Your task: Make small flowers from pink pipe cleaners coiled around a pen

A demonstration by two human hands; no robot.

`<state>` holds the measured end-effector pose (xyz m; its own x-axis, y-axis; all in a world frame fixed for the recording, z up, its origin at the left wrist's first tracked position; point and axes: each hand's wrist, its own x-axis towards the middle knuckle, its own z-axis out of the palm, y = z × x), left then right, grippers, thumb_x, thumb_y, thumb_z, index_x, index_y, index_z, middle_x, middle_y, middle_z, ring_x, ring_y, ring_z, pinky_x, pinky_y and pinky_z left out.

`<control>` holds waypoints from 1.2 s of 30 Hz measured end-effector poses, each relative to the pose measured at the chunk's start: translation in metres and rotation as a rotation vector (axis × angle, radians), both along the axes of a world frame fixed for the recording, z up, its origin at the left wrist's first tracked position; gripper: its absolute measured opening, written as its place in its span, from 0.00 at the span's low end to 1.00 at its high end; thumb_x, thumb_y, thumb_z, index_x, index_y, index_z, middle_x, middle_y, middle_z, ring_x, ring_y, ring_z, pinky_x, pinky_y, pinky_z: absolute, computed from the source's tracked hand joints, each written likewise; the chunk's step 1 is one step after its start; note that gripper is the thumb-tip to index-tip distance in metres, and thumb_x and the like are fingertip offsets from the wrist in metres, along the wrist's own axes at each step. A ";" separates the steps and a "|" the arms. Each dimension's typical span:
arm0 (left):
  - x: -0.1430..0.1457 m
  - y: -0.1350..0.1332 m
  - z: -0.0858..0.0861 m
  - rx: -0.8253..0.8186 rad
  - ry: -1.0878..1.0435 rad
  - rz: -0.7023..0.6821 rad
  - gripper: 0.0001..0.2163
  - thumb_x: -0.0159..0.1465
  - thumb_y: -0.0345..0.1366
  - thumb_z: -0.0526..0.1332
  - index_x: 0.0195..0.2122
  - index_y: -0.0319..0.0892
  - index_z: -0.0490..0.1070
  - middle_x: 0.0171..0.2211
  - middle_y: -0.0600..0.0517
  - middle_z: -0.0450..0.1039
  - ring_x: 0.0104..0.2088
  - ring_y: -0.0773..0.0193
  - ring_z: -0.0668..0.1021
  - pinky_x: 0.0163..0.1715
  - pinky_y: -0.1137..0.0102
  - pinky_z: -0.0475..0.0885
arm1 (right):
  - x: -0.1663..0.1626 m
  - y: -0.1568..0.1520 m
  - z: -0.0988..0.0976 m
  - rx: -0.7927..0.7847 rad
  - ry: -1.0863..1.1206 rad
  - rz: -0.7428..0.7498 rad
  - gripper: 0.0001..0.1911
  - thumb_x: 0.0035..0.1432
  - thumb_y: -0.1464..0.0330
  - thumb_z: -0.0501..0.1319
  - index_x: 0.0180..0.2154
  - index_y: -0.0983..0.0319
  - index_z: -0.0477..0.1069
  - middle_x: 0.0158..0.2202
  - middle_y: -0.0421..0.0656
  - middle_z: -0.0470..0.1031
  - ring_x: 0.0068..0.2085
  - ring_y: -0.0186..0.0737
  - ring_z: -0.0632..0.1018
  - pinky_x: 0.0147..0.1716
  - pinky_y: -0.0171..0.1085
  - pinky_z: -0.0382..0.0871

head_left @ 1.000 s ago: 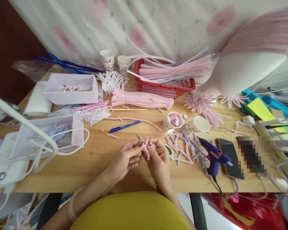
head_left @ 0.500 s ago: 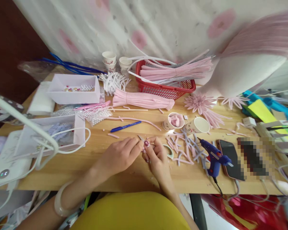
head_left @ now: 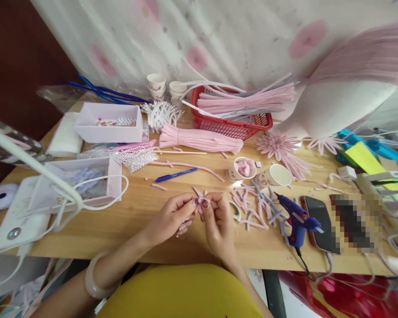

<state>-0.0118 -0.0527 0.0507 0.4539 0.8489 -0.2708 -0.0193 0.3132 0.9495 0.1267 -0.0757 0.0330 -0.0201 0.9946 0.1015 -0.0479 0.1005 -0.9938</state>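
Head view: both hands are at work over the wooden table (head_left: 129, 240), on the person's side of the blue pen (head_left: 176, 175), which serves as reference throughout. The left hand (head_left: 172, 219) is closed at thumb and fingertips on a small pink piece (head_left: 200, 205), its remaining fingers curled. The right hand (head_left: 219, 223) pinches the same piece from the other side, thumb uppermost; the two sets of fingertips meet or nearly meet around it. The piece therefore sits between the hands, to the right of the pen and nearer the person; its exact form is largely hidden by the fingers.

A pair of scissors (head_left: 235, 211) is noted at the right hand: the blade shows just beyond the fingertips, right of the pen, and the pale green handle emerges on the hand's far side. Whether the hand bears on them cannot be determined.

Further right of the pen stand a paper cup (head_left: 232, 176) containing pink pieces and a second paper cup (head_left: 265, 179). Loose pink and grey-blue lengths (head_left: 260, 212) lie scattered to the right of the pen and nearer the person, with a blue glue gun (head_left: 298, 218) farther right beside a phone (head_left: 321, 224). Beyond the pen lie a tied bundle of pink stems (head_left: 200, 139) and, behind that, a red basket (head_left: 232, 126)
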 end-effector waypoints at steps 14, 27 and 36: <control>-0.007 0.012 -0.004 0.048 0.117 0.016 0.19 0.68 0.50 0.51 0.28 0.41 0.65 0.16 0.60 0.59 0.15 0.72 0.64 0.14 0.78 0.63 | 0.013 0.013 0.007 -0.127 0.140 0.390 0.12 0.69 0.68 0.54 0.52 0.55 0.56 0.34 0.39 0.71 0.35 0.35 0.72 0.37 0.37 0.65; -0.015 0.012 0.005 0.056 0.014 0.144 0.10 0.63 0.42 0.61 0.37 0.40 0.69 0.26 0.56 0.73 0.20 0.70 0.74 0.22 0.74 0.73 | 0.016 0.015 0.008 0.051 -0.096 0.319 0.07 0.70 0.71 0.49 0.46 0.54 0.53 0.36 0.39 0.68 0.36 0.36 0.71 0.39 0.37 0.66; -0.008 0.008 0.009 0.083 0.032 0.253 0.09 0.62 0.41 0.62 0.31 0.40 0.71 0.25 0.56 0.71 0.23 0.70 0.73 0.25 0.73 0.73 | 0.026 0.018 0.017 0.447 -0.879 0.149 0.06 0.67 0.72 0.54 0.45 0.58 0.66 0.42 0.48 0.70 0.43 0.46 0.70 0.42 0.44 0.66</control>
<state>-0.0196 -0.0447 0.0597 0.2172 0.9541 -0.2061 -0.0568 0.2232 0.9731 0.1527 -0.0577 0.0502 -0.3896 0.8497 0.3551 0.6443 0.5271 -0.5542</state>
